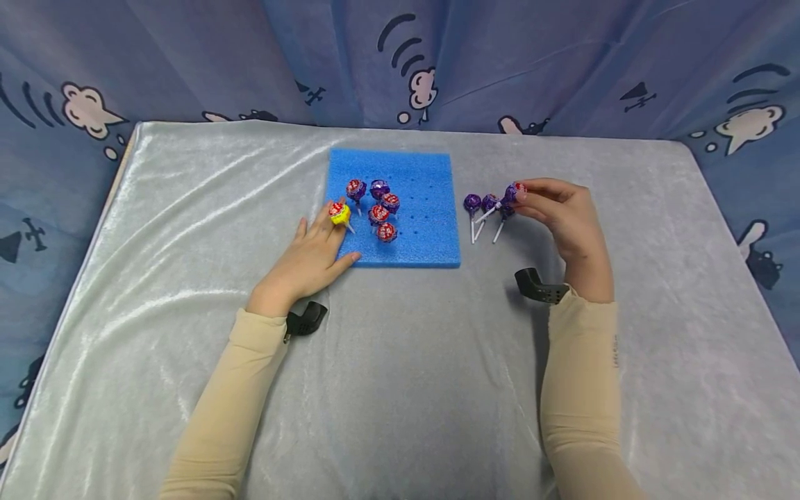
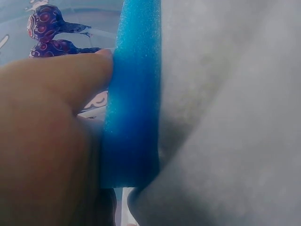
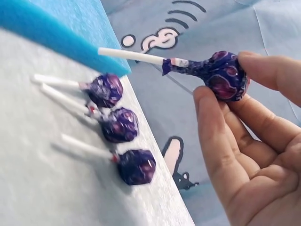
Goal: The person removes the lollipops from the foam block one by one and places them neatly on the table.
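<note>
My right hand pinches a purple-wrapped lollipop by its candy head between thumb and fingers, its white stick pointing left. Beneath it, three more purple lollipops lie side by side on the cloth. My left hand rests, fingers extended, on the left edge of a blue foam block, the thumb near its front edge. A yellow lollipop stands in the foam beside those fingers. Several purple and red lollipops stand upright in the block's left half.
Small holes dot the right half of the foam. A pale grey velvety cloth covers the table. Behind it hangs a blue printed curtain. Each wrist wears a black camera mount.
</note>
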Motion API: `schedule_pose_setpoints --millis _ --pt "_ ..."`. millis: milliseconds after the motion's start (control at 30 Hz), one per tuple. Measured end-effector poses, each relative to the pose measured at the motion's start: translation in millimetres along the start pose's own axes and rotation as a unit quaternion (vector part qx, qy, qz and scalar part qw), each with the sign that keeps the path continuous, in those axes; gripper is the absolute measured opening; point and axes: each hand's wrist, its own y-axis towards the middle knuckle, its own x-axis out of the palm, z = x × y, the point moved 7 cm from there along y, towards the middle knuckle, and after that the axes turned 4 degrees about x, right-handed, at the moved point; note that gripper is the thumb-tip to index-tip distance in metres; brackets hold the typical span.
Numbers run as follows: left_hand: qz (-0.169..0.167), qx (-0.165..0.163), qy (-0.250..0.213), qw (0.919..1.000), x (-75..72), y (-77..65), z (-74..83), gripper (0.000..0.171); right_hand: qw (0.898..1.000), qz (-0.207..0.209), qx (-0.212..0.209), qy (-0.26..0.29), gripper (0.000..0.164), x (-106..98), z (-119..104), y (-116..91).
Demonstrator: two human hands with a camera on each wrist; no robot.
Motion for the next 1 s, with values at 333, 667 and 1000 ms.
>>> schedule_pose_setpoints --millis 333,667,1000 --pt "-0.007 -0.002 0.002 1.0000 1.3 0.5 0.1 0.067 1.000 -0.003 0.025 0.007 0.012 -19 3 -2" --pt "-0.001 -0.002 -0.001 1.0000 0.9 0.1 -0.1 0.068 0.998 -0.016 0.063 -0.002 0.013 -44 14 -3" --pt "0.005 0.002 -0.002 1.0000 -0.4 -0.7 0.5 0.067 0.998 0.010 0.067 -0.016 0.014 -60 36 5"
